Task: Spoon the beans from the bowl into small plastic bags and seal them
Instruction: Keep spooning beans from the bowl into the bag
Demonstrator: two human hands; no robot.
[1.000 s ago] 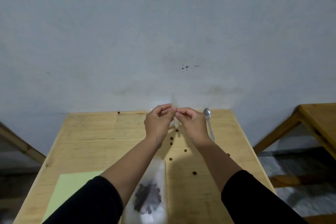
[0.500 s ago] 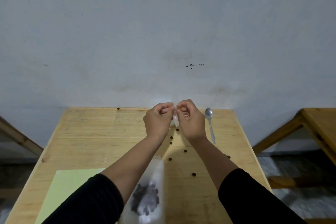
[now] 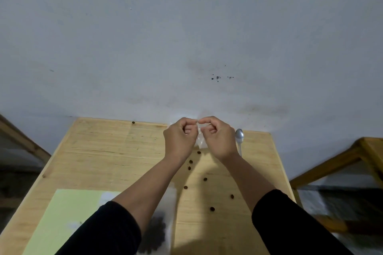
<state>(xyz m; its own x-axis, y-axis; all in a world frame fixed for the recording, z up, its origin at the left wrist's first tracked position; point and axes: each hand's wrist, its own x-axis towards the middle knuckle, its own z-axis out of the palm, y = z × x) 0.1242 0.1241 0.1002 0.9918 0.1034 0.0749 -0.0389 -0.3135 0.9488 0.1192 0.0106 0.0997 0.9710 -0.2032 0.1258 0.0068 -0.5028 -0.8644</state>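
Left hand and right hand both pinching small clear bag between them, bag mostly hidden. Spoon partly behind right hand. Beans scattered on worktop below hands.

A small clear bag hangs at 12 o'clock. Brown beans lie scattered on the table. A filled bag lies at 6 o'clock.

small clear plastic bag mostly hidden between curled fingers; near dark-bean-filled clear bag half under left forearm, blurry, cut off at bottom edge
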